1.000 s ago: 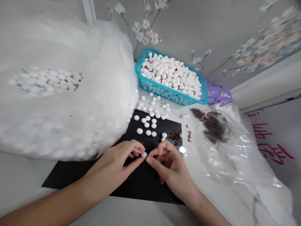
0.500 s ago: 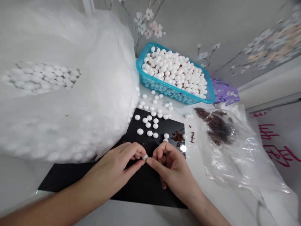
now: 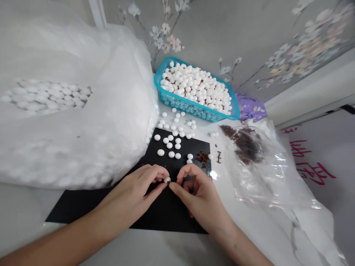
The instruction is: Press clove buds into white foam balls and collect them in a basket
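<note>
At the far left, a big translucent white bag (image 3: 122, 96) is bulging with white balls, a patch of them showing through a gap. Beside it, a black sheet (image 3: 169, 216) is lying across the pale tabletop (image 3: 122, 249). The left hand (image 3: 135, 190) is reaching over that sheet and pinching a white ball (image 3: 166, 180) between thumb and fingertips, where a speck of brown is showing at its lower edge. Beyond the fingers, loose balls (image 3: 169, 145) are resting on the sheet, and more are sitting on the tabletop. The right hand (image 3: 199, 192) is curling its fingers, its thumb tip hovering at the pinched ball (whether it is gripping anything, I cannot tell). Farther back, a blue basket (image 3: 188, 107) is holding a heap of white balls flecked with brown. A pile of brown bits (image 3: 202, 159) is lying near the sheet's right edge, brown strips (image 3: 219, 157) just beyond. A purple packet (image 3: 252, 108) is leaning by the basket, and a clear bag (image 3: 260, 184) is enclosing dark brown pieces (image 3: 246, 144).
</note>
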{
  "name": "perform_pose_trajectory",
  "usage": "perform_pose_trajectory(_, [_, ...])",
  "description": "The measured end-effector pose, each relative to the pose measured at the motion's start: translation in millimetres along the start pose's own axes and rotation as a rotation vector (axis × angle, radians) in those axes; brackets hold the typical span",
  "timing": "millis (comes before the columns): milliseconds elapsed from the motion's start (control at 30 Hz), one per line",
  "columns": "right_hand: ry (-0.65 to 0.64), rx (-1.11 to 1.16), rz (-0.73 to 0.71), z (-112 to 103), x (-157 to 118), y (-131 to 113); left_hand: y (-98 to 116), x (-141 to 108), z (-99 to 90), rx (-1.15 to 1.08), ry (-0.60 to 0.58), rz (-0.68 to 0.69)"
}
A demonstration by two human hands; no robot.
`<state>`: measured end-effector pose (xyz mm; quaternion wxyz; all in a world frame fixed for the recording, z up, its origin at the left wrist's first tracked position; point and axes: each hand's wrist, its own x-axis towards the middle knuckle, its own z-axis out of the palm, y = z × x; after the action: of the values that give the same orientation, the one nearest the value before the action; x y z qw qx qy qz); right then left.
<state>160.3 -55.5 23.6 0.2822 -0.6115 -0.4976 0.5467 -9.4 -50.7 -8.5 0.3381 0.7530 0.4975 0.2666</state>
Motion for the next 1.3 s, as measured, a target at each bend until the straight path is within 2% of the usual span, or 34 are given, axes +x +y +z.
perform_pose_trajectory(100, [0.164,-0.134,-0.15,-23.2,-2.3,3.2,0.1,1.4,-0.2,0.027,0.096,-0.003])
perform_pose_trajectory(167, [0.34,-0.327,-0.312,-42.8,-1.9,12.1,1.4,2.8,-1.7,0.057,0.121,-0.01])
perform_pose_trajectory(200, [0.383,-0.431,-0.377,-51.7,-1.3,18.1,2.2,3.3,-2.7,0.075,0.116,-0.005])
perform_pose_trajectory(333, [0.322,-0.629,-0.476,-71.2,2.7,41.5,4.6,3.5,-6.3,0.139,0.079,0.087])
perform_pose_trajectory(533, [0.363,-0.692,-0.568,-69.2,7.5,49.6,1.7,1.6,-6.8,0.213,0.041,0.159])
perform_pose_trajectory(767, [0.356,-0.756,-0.585,-68.3,4.8,49.3,-1.1,6.0,-8.5,0.196,-0.01,0.278])
perform_pose_trajectory(1067, [0.321,-0.759,-0.617,-67.9,5.9,49.8,0.2,4.7,-7.7,0.257,0.013,0.173])
perform_pose_trajectory(1200, [0.359,-0.73,-0.595,-65.1,3.9,48.0,2.1,4.4,-8.3,0.305,0.058,0.117])
perform_pose_trajectory(1300, [0.369,-0.694,-0.582,-61.3,3.8,45.8,2.7,4.1,-9.2,0.319,0.065,0.124])
